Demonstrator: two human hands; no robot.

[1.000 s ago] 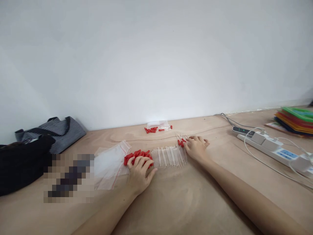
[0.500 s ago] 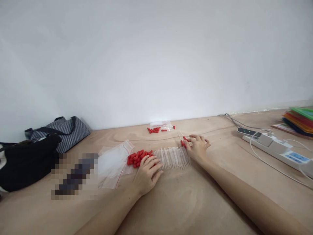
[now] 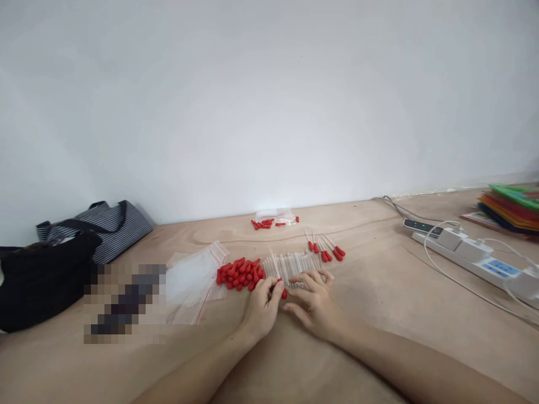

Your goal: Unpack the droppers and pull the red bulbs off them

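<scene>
My left hand (image 3: 265, 303) is closed in a pinch on a red rubber dropper bulb (image 3: 284, 294), partly hidden by the thumb. A thin clear tube (image 3: 273, 261) slants up just beyond those fingertips; whether it sits in the bulb I cannot tell. Facing it, my right hand (image 3: 314, 297) has its fingers apart over the near ends of a row of clear glass tubes (image 3: 295, 264). Beside the left hand lies a pile of red bulbs (image 3: 240, 272). Several droppers with red bulbs fitted (image 3: 326, 256) lie behind the row, on the right.
Clear zip bags (image 3: 193, 278) lie left of the pile. At the back is another bag (image 3: 273, 214) with red-bulbed droppers by it. A striped bag (image 3: 122, 224) and black cloth (image 3: 46, 280) are far left. A power strip (image 3: 467, 252) with cables and coloured folders (image 3: 509, 207) are right.
My right hand has let go of the droppers behind the row and come back toward the middle. My left hand has moved slightly right and now pinches a red bulb.
</scene>
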